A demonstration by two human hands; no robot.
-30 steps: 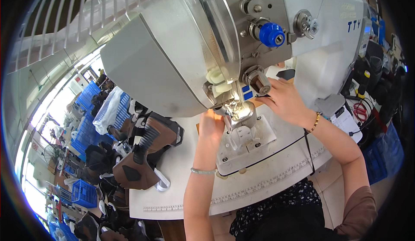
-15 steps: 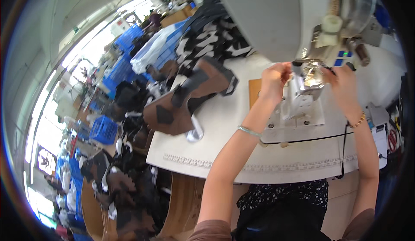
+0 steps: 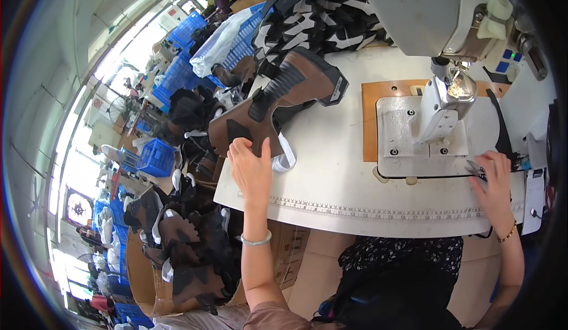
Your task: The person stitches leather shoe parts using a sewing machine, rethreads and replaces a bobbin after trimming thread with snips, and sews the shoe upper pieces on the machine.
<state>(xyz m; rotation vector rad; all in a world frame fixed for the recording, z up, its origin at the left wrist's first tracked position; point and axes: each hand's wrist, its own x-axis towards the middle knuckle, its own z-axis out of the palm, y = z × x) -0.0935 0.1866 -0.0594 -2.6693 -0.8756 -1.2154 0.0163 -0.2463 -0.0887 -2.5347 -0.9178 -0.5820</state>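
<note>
My left hand (image 3: pixel 249 167) lies at the lower edge of a brown and black shoe upper (image 3: pixel 290 90), its thumb apart from its fingers. It seems to touch the piece without gripping it. The upper rests on the left part of the sewing table, with a white strip (image 3: pixel 285 154) showing from under it. Small thread snips (image 3: pixel 477 170) are in my right hand (image 3: pixel 494 182), blades pointing left, over the table's right front. Between the hands stands the sewing machine's post (image 3: pixel 438 108), with nothing on it.
A pile of black and white pieces (image 3: pixel 319 25) lies at the back of the table. Left below is a cardboard box (image 3: pixel 142 277) full of brown and black uppers. A printed ruler strip (image 3: pixel 367 213) runs along the front edge. The machine head (image 3: pixel 414 10) overhangs the far right.
Both hands have left the machine's post. My left hand moved left to the shoe upper; my right hand came down toward the table's right front. The view has shifted.
</note>
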